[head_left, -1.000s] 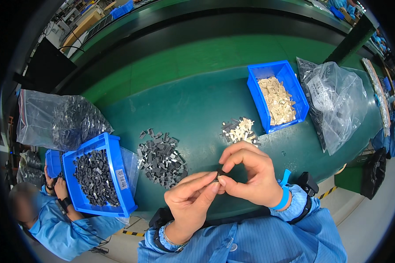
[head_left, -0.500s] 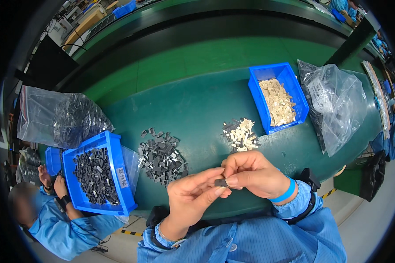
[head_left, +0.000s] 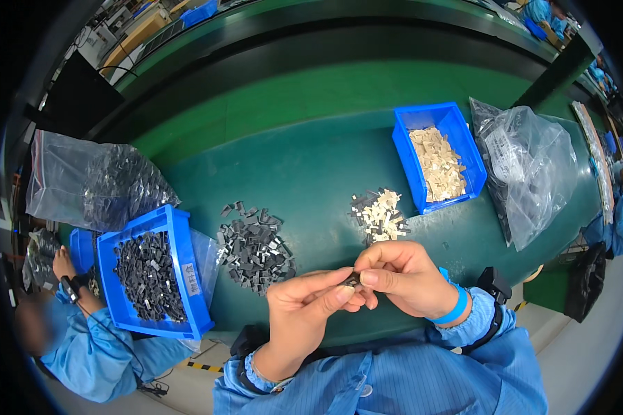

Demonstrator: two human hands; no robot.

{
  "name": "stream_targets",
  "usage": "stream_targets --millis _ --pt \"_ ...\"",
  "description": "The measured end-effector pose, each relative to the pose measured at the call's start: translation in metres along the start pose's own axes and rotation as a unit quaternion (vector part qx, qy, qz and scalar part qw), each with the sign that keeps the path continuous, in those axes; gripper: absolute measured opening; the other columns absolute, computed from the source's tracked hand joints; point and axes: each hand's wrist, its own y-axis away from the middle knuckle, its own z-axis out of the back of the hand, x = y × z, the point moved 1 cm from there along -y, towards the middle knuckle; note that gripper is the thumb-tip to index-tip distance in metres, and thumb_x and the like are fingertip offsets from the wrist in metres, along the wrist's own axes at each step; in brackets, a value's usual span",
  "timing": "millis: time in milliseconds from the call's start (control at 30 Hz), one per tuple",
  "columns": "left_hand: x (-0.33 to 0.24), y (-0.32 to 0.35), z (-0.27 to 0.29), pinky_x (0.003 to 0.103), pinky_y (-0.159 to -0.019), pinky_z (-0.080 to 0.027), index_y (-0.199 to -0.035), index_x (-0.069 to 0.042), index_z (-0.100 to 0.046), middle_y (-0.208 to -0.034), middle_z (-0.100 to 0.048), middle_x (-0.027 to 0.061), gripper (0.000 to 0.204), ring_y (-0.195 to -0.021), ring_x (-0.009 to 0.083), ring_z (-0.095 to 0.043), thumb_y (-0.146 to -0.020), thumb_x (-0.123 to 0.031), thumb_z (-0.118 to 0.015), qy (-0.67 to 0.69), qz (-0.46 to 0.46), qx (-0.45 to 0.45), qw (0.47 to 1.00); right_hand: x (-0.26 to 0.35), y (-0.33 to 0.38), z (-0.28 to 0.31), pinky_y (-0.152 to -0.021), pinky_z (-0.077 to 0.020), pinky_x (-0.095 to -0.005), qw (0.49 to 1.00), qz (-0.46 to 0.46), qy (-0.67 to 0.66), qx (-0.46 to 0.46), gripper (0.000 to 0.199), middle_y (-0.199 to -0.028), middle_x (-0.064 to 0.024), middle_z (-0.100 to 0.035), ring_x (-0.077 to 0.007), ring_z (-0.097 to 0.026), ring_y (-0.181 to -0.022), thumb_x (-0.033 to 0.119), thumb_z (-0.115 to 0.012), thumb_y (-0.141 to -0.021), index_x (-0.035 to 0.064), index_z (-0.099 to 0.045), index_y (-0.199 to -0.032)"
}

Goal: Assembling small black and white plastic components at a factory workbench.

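Pinching small dark piece (head_left: 352, 279) between left hand (head_left: 301, 306) and right hand (head_left: 410, 280), with both narrowed around it, above tabletop (head_left: 311, 180) near its front edge. Probably at fitting or adjusting step; cannot tell which. Next, likely needing steady pinch, careful alignment.

The table (head_left: 311, 166) has a green top. Directly on it, left of center, lies a loose heap of black parts (head_left: 256, 249). Right of center lies a smaller heap of mixed cream and black parts (head_left: 381, 214), just beside the near left corner of the blue right bin (head_left: 410, 166). The right bag (head_left: 540, 166), clear, lies right of that bin. At the left end sits the blue left bin (head_left: 183, 238); the left bag (head_left: 104, 183), clear, lies just beyond it.
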Motion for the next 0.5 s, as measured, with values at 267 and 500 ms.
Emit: stream_targets --millis 267,500 --pt "0.011 0.004 0.002 0.025 -0.068 -0.053 -0.103 0.004 -0.059 -0.088 -0.063 0.0147 0.02 -0.077 0.02 -0.062 -0.085 -0.003 -0.052 0.302 0.213 -0.016 0.929 -0.012 -0.003 0.012 -0.053 -0.0442 -0.026 0.934 0.208 0.289 -0.025 0.01 -0.072 -0.0079 -0.059 -0.0144 -0.056 -0.063 0.006 -0.063 -0.079 0.0 -0.055 -0.079" --pt "0.001 0.024 0.012 0.026 -0.065 -0.051 -0.101 0.005 -0.059 -0.086 -0.062 0.0166 0.02 -0.073 0.0202 -0.062 -0.082 0.002 -0.053 0.32 0.258 0.004 0.912 -0.004 -0.004 0.013 -0.052 -0.0425 -0.0307 0.798 0.339 0.489 0.095 0.019 -0.066 -0.0068 -0.054 -0.0225 -0.053 -0.057 0.012 -0.071 -0.07 0.0036 -0.054 -0.07"
